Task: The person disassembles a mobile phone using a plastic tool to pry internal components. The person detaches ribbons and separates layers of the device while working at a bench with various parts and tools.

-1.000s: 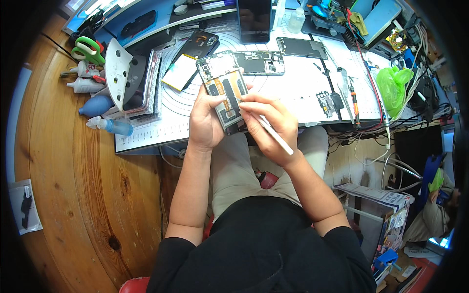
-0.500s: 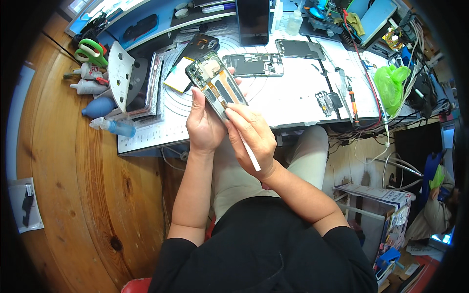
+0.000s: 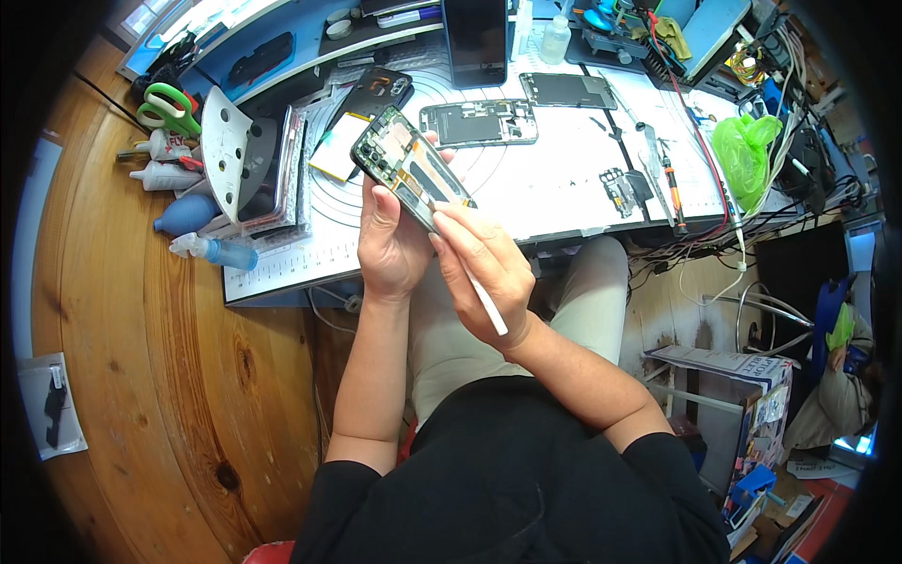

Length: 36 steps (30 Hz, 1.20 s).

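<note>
Your right hand (image 3: 489, 273): pinching a slim white stick (image 3: 490, 308), shifted from the right edge of the black-framed, open-backed rectangular smartphone (image 3: 396, 150) to its lower end; attention apparently there now. Your left hand (image 3: 396, 252): cupped around the smartphone, since tilted more steeply. Beyond and right of the smartphone: one silver-edged, opened rectangular handset (image 3: 460, 124).

An opened phone (image 3: 411, 162), its bare insides pale, dark and streaked with orange, hangs tilted toward eleven o'clock from the view's centre, its camera end pointing to ten o'clock. A slim white stick-like tool (image 3: 489, 309) slants from the phone's four-o'clock end toward five o'clock, its working tip hidden.
</note>
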### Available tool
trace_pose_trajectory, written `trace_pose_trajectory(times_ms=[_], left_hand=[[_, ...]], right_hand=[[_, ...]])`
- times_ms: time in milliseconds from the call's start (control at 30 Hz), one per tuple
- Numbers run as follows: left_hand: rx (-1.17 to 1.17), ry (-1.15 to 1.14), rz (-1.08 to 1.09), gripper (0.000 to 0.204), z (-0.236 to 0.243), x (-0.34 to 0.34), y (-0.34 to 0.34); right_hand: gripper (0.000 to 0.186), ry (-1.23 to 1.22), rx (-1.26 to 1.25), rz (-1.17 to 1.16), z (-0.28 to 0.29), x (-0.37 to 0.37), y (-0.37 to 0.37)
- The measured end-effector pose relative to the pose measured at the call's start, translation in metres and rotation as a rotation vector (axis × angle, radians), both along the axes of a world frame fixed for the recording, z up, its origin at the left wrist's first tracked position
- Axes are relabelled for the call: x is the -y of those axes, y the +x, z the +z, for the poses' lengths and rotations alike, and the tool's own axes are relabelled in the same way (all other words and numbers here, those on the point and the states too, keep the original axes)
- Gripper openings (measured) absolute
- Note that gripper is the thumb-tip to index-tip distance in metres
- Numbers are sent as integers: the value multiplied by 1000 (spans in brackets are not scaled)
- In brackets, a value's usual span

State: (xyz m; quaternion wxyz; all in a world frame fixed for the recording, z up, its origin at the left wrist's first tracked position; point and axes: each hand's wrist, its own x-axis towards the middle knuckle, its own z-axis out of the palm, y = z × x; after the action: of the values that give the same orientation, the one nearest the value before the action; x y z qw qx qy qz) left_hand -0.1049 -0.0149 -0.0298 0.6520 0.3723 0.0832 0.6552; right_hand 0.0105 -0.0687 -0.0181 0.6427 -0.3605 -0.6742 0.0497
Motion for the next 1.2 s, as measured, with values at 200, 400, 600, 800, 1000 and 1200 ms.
trace_pose_trajectory(times_ms=[200,400,600,800,1000,1200], left_hand=[[0,21,9,65,2,1,0],[-40,50,39,66,2,2,0],[-51,41,42,66,3,2,0],[-58,48,48,65,4,1,2],[-28,12,7,65,3,1,-1],[-142,113,81,67,2,2,0]], right_hand=[[30,2,19,-22,4,1,-1],[29,28,33,-85,3,3,-6],[28,-3,-25,-71,4,3,-5],[24,-27,-19,-47,8,3,3],[13,-233,-66,14,22,-10,29],[19,-319,200,200,39,-24,49]])
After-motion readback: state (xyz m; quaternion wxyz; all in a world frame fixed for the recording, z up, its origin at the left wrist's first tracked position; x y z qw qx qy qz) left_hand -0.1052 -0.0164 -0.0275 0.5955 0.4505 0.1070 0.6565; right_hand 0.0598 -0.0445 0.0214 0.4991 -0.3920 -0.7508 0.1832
